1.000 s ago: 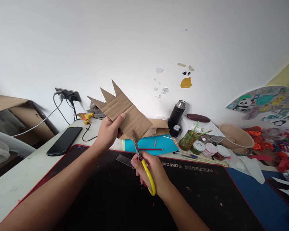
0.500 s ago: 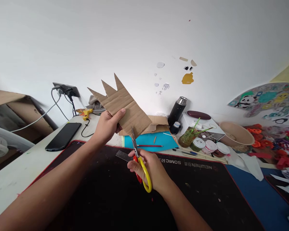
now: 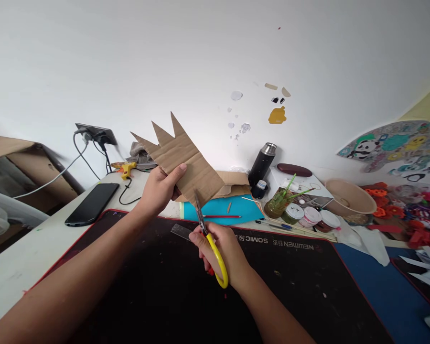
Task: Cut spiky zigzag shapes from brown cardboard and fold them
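Observation:
A brown piece of cardboard (image 3: 193,165) with three pointed spikes at its upper left is raised above the desk. My left hand (image 3: 159,188) pinches its lower left edge, thumb on the near face and fingers behind. In my right hand (image 3: 222,251) is a pair of scissors (image 3: 220,263) with yellow and red handles, its fingers wrapped round them. The blades meet the cardboard's bottom edge, and one blade lies over the near face. My right hand partly hides the red handle. Below the cardboard, a clear ruler (image 3: 181,232) lies on the black desk mat (image 3: 146,286).
Behind the hands are a blue sheet (image 3: 215,210), a red pencil (image 3: 224,216) and more cardboard (image 3: 236,180). A black flask (image 3: 261,165), paint jars (image 3: 310,216) and a beige bowl (image 3: 351,196) stand right. A phone (image 3: 92,204) and yellow glue gun (image 3: 127,169) lie left.
My right hand's fingers have closed further round the scissors, and the red handle is now mostly covered. The cardboard stays nearly in place. The view has shifted slightly.

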The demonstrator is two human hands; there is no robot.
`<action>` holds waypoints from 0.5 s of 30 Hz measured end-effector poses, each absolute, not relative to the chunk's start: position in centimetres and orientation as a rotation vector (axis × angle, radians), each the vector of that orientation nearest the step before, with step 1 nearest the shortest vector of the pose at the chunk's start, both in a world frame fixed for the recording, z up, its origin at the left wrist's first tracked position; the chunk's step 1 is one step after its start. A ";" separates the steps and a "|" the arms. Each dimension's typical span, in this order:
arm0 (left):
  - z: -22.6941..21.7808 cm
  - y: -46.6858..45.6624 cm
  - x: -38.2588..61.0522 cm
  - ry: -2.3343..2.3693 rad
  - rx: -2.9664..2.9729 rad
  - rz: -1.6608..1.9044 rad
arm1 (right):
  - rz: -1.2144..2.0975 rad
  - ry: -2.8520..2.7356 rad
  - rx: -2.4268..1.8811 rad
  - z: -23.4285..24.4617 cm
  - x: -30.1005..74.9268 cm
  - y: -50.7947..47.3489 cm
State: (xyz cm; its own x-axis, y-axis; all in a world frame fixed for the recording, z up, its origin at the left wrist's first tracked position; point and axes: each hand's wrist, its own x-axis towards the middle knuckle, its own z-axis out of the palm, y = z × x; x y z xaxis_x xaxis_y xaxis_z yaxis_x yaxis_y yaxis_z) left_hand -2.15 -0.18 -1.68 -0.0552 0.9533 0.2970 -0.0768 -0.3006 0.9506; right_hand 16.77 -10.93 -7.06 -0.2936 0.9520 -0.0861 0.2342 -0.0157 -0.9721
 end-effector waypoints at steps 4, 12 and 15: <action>-1.7 -0.5 -1.5 1.045 1.320 1.535 | 1.297 -1.585 -1.287 -6.8 16.8 -11.0; -2.0 -0.4 -1.3 1.023 1.245 1.534 | 1.102 -1.687 -1.331 -6.9 16.7 -11.0; -2.1 -0.4 -1.2 1.037 1.243 1.531 | 0.996 -1.721 -1.347 -6.9 16.6 -11.0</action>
State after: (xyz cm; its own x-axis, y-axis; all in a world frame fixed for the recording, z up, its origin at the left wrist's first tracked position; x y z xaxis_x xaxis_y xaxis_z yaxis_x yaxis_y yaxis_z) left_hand -1.19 -0.36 -2.06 -0.1099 0.9623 0.2490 -0.1258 -0.2619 0.9568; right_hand 16.59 -10.96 -6.94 -0.1914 0.9783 0.0792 0.4189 0.1544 -0.8948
